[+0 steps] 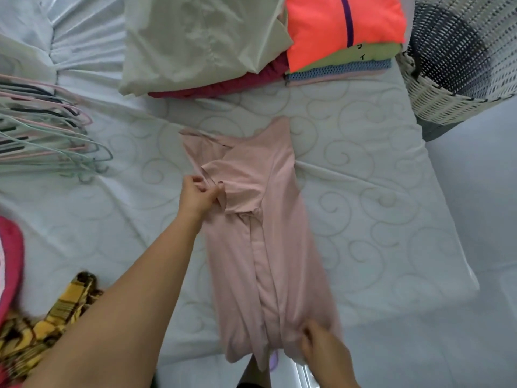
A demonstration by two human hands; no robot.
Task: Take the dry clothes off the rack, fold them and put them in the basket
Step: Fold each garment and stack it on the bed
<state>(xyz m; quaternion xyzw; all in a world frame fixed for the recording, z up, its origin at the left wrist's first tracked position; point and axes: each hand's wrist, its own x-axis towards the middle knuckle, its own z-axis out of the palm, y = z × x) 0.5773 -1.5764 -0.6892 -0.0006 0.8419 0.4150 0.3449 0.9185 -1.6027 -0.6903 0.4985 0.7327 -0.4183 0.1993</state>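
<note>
A pale pink garment (268, 225) lies lengthwise on the white quilted bed (363, 191), folded into a narrow strip with a sleeve turned over its upper part. My left hand (200, 196) pinches the sleeve edge at the garment's left side. At the near end my right hand (321, 351) grips the hem. A white woven basket (453, 68) stands at the bed's far right corner. Folded clothes (344, 32), an orange piece on top, are stacked just left of the basket.
A cream garment (195, 40) over a dark red one lies at the back centre. Several pastel hangers (47, 130) are piled at the left. A yellow patterned cloth (47, 317) and a pink item (11, 261) lie at the near left.
</note>
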